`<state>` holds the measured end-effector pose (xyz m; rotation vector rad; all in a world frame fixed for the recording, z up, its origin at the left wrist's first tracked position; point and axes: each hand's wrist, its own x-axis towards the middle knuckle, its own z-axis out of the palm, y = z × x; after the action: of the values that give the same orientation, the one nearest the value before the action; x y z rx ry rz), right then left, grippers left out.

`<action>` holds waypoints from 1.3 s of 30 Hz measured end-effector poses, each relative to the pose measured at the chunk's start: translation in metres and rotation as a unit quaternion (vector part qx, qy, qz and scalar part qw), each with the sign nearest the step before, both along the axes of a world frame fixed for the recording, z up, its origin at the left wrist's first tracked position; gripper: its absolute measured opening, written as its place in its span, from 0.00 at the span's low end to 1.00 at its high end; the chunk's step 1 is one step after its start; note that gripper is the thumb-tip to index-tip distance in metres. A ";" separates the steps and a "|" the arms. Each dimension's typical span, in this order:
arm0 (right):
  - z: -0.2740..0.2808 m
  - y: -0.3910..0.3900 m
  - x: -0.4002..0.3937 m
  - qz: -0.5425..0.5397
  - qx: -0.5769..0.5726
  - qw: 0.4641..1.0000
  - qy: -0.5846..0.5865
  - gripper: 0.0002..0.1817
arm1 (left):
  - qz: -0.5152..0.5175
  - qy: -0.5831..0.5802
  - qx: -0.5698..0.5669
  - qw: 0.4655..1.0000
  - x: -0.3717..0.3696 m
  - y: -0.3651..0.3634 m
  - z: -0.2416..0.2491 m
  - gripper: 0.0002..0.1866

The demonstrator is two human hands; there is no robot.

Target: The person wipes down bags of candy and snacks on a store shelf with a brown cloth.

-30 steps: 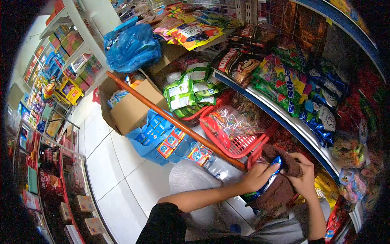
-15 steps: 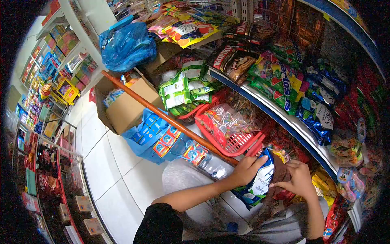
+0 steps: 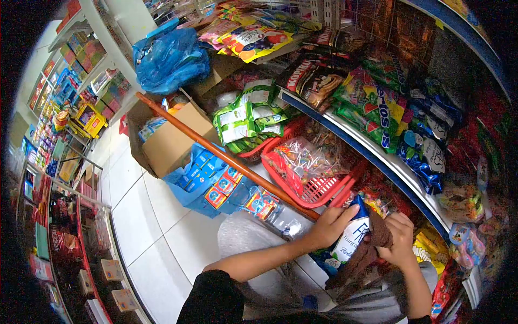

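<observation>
1. We see the left hand (image 3: 330, 225) wrapped around the upper left edge of a blue and white snack packet (image 3: 349, 238), fingers curled over its top, holding it upright low in the view, just in front of the bottom shelf.
2. The right hand (image 3: 397, 238) is clenched on a brown cloth (image 3: 366, 254), pressing it against the right side of the packet; the cloth hangs down below both hands in loose folds.
3. The packet sits between the two hands, touching both the left fingers and the cloth. Its lettering is only partly readable.
4. Just above and left of the hands stands a red plastic basket (image 3: 315, 189) filled with wrapped lollipops.
5. A long orange-brown wooden pole (image 3: 226, 157) runs diagonally from upper left down to a point beside the left hand, passing in front of the basket.
6. Under the pole lies a blue bag of small boxed goods (image 3: 213, 181), and behind it an open cardboard box (image 3: 171, 141) rests on the white tiled floor (image 3: 145, 227).
7. Green and white packets (image 3: 249, 120) are stacked left of the basket.
8. The shelf edge (image 3: 377, 159) above the hands carries Mentos bags (image 3: 372, 110) and blue sweet bags (image 3: 423, 156).
</observation>
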<state>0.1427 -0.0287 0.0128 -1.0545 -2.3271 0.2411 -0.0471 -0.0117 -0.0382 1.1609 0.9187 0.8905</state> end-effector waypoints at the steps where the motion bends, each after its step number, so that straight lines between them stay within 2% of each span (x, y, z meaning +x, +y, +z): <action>1: -0.004 0.000 0.000 -0.008 0.005 1.000 0.018 0.18 | 0.000 -0.002 -0.001 1.000 -0.002 0.000 0.005 0.24; 5: -0.008 0.002 -0.001 -0.021 0.014 0.998 0.062 0.17 | 0.009 0.020 0.042 0.999 -0.006 0.003 0.008 0.24; 17: 0.006 -0.004 -0.019 -0.134 -0.141 0.956 0.221 0.14 | 0.066 -0.006 0.066 0.996 -0.001 0.000 0.004 0.24; 20: 0.001 -0.004 -0.009 -0.125 -0.177 0.953 0.211 0.14 | 0.072 0.018 0.081 0.994 -0.002 0.001 0.002 0.23; 23: -0.012 -0.008 0.007 -0.169 -0.212 0.942 0.199 0.21 | 0.088 0.026 0.084 0.992 -0.001 0.001 0.003 0.23; 26: -0.020 -0.007 0.017 -0.241 -0.199 0.923 0.224 0.28 | 0.105 0.020 0.087 0.990 -0.002 0.002 0.007 0.22; 27: -0.010 -0.012 0.018 -0.285 -0.255 0.874 0.298 0.28 | 0.119 0.008 0.094 0.988 -0.002 0.003 0.009 0.22; 28: -0.005 -0.009 0.020 -0.269 -0.268 0.859 0.343 0.34 | 0.133 -0.004 0.100 0.986 -0.001 0.003 0.011 0.22; 29: 0.004 -0.004 0.028 -0.176 -0.293 0.887 0.311 0.36 | 0.110 0.007 0.065 0.992 -0.003 0.005 0.001 0.21; 30: 0.013 0.003 0.033 -0.080 -0.314 0.905 0.275 0.38 | 0.108 -0.003 0.050 0.993 -0.003 0.007 -0.005 0.21; 33: 0.034 0.012 0.015 0.021 -0.230 0.968 0.101 0.38 | 0.093 -0.037 -0.011 0.995 -0.002 0.010 -0.010 0.20; 36: 0.031 0.009 0.013 0.018 -0.267 0.958 0.097 0.35 | 0.063 -0.080 -0.107 0.989 0.000 0.014 -0.009 0.20; 37: 0.037 0.009 0.013 0.030 -0.292 0.952 0.086 0.34 | 0.061 -0.087 -0.061 0.992 0.002 0.016 -0.010 0.21; 39: 0.042 0.010 0.015 0.048 -0.294 0.952 0.064 0.33 | -0.002 -0.154 -0.176 0.972 0.003 0.014 -0.008 0.22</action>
<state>0.1579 -0.0189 0.0551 -1.1452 -2.2358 1.0614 -0.0439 0.0021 -0.0462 0.6968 0.7791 0.8363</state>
